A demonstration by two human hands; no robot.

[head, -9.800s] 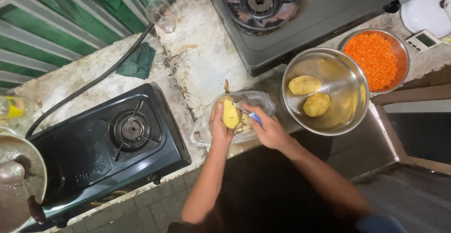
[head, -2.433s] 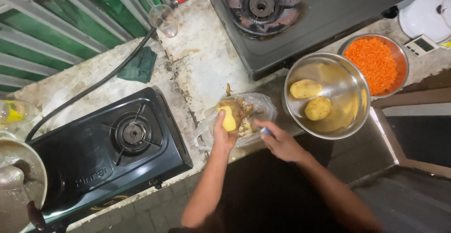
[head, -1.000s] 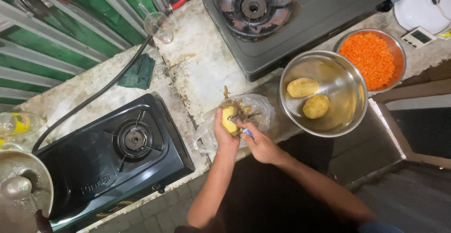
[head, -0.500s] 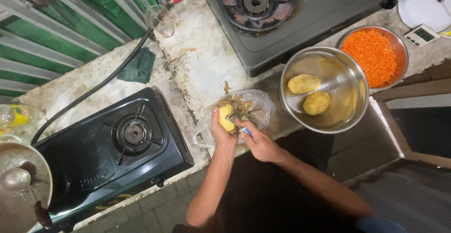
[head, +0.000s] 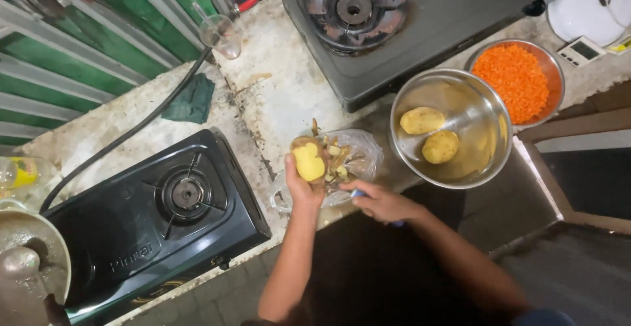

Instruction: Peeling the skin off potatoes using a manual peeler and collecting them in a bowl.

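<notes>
Yellow and half-peeled, a potato is sitting upright in the left hand, whose fingers are wrapping around its lower part, brown skin showing at its top. It is being held just above a clear plastic bag that is lying on the speckled stone surface and holding a heap of peelings. The right hand is hovering near the front edge of the bag, fingers curling shut around a small blue-handled tool, most of which is hidden by the hand. Just to the right, a steel bowl is carrying two peeled potatoes, and behind it a second bowl is holding chopped orange carrot. A grey gas burner is standing behind the bag, and a black stove is sitting to the left, well apart from the hands. A dark hose, a green cloth and an overturned glass are lying further back on the left.
</notes>
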